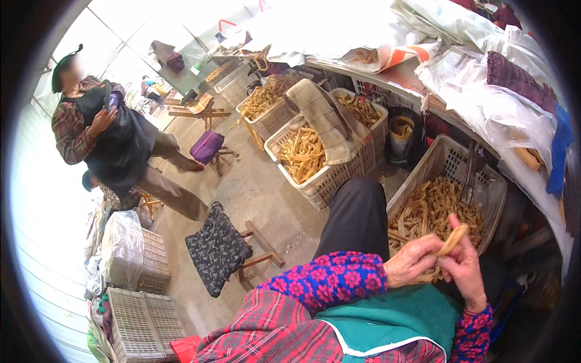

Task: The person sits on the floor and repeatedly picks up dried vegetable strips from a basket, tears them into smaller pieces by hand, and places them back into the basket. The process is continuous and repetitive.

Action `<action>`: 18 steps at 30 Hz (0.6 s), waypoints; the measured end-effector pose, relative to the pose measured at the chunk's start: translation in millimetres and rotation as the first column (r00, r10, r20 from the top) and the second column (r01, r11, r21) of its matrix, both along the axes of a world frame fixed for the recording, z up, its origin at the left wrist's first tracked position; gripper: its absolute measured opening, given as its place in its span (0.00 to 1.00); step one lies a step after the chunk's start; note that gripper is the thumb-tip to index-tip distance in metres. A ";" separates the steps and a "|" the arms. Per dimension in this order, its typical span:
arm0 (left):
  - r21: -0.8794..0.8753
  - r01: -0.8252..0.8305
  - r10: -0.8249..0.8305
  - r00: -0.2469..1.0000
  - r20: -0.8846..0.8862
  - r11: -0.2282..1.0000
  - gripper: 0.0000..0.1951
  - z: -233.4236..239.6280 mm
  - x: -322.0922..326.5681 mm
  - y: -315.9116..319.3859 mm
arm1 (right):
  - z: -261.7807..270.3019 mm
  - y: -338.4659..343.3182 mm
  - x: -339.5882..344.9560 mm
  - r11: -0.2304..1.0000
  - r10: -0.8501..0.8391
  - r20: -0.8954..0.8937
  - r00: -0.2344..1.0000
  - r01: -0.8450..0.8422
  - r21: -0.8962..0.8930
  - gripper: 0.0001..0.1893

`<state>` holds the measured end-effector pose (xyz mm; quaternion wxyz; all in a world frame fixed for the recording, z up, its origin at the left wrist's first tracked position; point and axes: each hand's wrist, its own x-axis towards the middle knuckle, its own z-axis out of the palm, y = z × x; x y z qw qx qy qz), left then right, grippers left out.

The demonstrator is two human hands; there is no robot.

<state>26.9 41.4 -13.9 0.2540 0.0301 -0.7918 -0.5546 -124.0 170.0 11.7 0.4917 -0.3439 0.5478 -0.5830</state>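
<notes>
A pale yellow folded strip (453, 240), seemingly dried or preserved food, is pinched between my two hands over my lap. My left hand (414, 262) grips its lower end with fingers bent. My right hand (467, 272) holds the same strip from the other side, one finger pointing up behind it. Just beyond them a plastic crate (411, 181) holds many short yellowish pieces (442, 204), with longer strips along its left side. A metal tool (470, 181) leans inside that crate. The teal apron (390, 313) covers my lap below the hands.
Slotted crates (324, 183) of similar pieces stand ahead, a cloth (317, 113) draped over one. A covered table (435, 79) runs along the right. A stool with a black patterned cushion (218, 249) stands left. A person in a dark apron (120, 149) stands farther off. Stacked crates (143, 322) line the left.
</notes>
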 end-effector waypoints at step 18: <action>0.408 -0.231 0.088 0.936 0.340 0.883 0.12 -30.2 -9.7 -32.1 | -0.6 -26.3 0.9 0.939 -0.236 -0.746 0.623 -0.051 -0.339 0.11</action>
